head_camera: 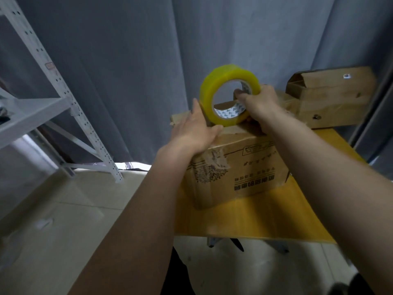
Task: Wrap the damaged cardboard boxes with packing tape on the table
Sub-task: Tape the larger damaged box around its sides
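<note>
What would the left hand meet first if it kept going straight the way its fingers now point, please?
The left hand lies flat on the cardboard box, fingers pointing away from the person. Straight ahead lies only the box's far edge, then probably the grey curtain; depth is unclear. The tape roll sits just beside that line.

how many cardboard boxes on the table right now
2. One printed box sits at the table's near left under both hands and the tape roll; a plainer box lies far right. Others may be hidden behind.
</note>
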The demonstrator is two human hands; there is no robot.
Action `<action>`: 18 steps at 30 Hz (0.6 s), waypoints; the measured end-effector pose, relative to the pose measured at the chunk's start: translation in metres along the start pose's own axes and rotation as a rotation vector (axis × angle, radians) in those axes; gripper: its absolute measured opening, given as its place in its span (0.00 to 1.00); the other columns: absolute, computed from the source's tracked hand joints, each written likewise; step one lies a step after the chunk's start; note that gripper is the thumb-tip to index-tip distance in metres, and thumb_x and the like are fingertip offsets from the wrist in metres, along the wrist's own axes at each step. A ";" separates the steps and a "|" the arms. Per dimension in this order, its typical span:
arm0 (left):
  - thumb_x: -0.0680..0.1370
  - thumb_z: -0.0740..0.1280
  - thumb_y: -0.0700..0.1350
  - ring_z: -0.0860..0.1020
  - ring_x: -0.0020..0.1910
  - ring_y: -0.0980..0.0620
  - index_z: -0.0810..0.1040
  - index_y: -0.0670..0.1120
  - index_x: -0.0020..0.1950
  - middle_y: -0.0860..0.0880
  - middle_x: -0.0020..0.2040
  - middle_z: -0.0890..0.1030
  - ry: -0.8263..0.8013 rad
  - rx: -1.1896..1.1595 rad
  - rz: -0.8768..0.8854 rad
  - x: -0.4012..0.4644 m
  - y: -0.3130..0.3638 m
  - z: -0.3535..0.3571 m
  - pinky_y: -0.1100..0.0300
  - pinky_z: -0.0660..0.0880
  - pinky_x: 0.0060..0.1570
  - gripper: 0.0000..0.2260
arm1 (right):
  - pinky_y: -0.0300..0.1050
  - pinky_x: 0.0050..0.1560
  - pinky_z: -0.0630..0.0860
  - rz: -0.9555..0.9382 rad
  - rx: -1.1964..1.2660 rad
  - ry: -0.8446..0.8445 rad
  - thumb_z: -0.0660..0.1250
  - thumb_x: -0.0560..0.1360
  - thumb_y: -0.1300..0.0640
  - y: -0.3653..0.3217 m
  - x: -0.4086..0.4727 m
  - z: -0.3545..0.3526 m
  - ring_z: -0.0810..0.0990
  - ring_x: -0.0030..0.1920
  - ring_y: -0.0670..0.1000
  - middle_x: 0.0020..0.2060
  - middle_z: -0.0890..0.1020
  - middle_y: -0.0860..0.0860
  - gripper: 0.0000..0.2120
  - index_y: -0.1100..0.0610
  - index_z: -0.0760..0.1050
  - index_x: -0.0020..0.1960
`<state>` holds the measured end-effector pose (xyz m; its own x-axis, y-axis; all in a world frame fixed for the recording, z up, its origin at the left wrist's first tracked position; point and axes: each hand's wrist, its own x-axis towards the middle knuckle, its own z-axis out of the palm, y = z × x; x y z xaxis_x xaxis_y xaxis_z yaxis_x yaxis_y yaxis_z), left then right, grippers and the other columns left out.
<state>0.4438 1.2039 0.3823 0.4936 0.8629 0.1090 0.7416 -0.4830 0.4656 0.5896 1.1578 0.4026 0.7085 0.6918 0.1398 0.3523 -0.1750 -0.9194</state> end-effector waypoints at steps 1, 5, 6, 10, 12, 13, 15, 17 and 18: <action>0.77 0.65 0.62 0.68 0.71 0.43 0.46 0.53 0.80 0.48 0.75 0.67 -0.024 0.010 -0.010 0.001 -0.001 -0.001 0.45 0.65 0.69 0.40 | 0.53 0.47 0.78 -0.006 -0.002 -0.006 0.70 0.74 0.47 0.000 0.000 0.000 0.81 0.42 0.57 0.41 0.82 0.54 0.08 0.52 0.78 0.44; 0.75 0.63 0.66 0.66 0.73 0.42 0.46 0.52 0.80 0.48 0.76 0.65 -0.050 0.061 -0.019 0.004 0.000 -0.002 0.46 0.64 0.69 0.41 | 0.57 0.56 0.78 0.029 -0.030 -0.069 0.79 0.65 0.53 0.000 -0.002 0.000 0.80 0.52 0.58 0.51 0.81 0.56 0.22 0.58 0.76 0.54; 0.75 0.63 0.66 0.66 0.73 0.42 0.47 0.51 0.80 0.48 0.77 0.65 -0.048 0.066 -0.023 0.004 -0.001 -0.002 0.46 0.63 0.68 0.41 | 0.57 0.56 0.78 0.038 -0.044 -0.073 0.79 0.65 0.54 0.000 -0.001 0.000 0.80 0.52 0.58 0.51 0.81 0.56 0.23 0.59 0.75 0.55; 0.75 0.64 0.67 0.67 0.72 0.43 0.51 0.52 0.79 0.49 0.75 0.67 -0.026 0.051 -0.009 0.003 -0.001 -0.003 0.47 0.64 0.67 0.40 | 0.54 0.52 0.79 0.004 -0.108 -0.052 0.73 0.70 0.57 0.000 0.005 -0.006 0.81 0.50 0.59 0.48 0.82 0.58 0.12 0.60 0.78 0.51; 0.74 0.65 0.66 0.70 0.70 0.43 0.56 0.50 0.77 0.49 0.73 0.69 -0.011 0.044 -0.002 0.002 -0.001 -0.003 0.49 0.67 0.63 0.38 | 0.52 0.47 0.77 -0.020 -0.159 -0.035 0.70 0.71 0.57 -0.002 0.005 -0.008 0.81 0.49 0.60 0.46 0.81 0.58 0.09 0.60 0.79 0.49; 0.74 0.65 0.66 0.71 0.68 0.43 0.58 0.51 0.76 0.49 0.72 0.71 -0.003 0.040 0.003 0.002 -0.001 -0.003 0.50 0.67 0.61 0.36 | 0.52 0.45 0.76 -0.032 -0.184 -0.026 0.69 0.71 0.57 -0.003 0.006 -0.008 0.80 0.49 0.60 0.45 0.81 0.58 0.08 0.60 0.78 0.47; 0.74 0.65 0.66 0.71 0.68 0.43 0.59 0.51 0.75 0.49 0.72 0.71 -0.003 0.042 0.007 0.002 -0.001 -0.003 0.50 0.68 0.62 0.35 | 0.52 0.44 0.76 -0.040 -0.212 -0.020 0.68 0.72 0.57 -0.001 0.005 -0.009 0.80 0.47 0.60 0.43 0.80 0.57 0.06 0.59 0.77 0.46; 0.74 0.64 0.67 0.69 0.71 0.44 0.55 0.51 0.78 0.49 0.74 0.68 -0.034 0.062 0.010 0.002 -0.001 -0.004 0.47 0.67 0.67 0.38 | 0.51 0.42 0.75 -0.033 -0.206 -0.019 0.67 0.72 0.58 0.003 0.006 -0.012 0.79 0.45 0.59 0.39 0.78 0.55 0.04 0.58 0.76 0.45; 0.74 0.63 0.67 0.67 0.72 0.44 0.53 0.52 0.79 0.49 0.75 0.66 -0.054 0.071 0.009 0.001 -0.002 -0.004 0.45 0.66 0.68 0.39 | 0.49 0.40 0.73 -0.031 -0.198 -0.014 0.67 0.72 0.58 0.004 0.006 -0.015 0.79 0.44 0.59 0.38 0.77 0.55 0.03 0.57 0.75 0.44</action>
<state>0.4414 1.2063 0.3853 0.5228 0.8500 0.0648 0.7661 -0.5018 0.4015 0.6048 1.1504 0.4053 0.6874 0.7084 0.1601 0.4879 -0.2872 -0.8243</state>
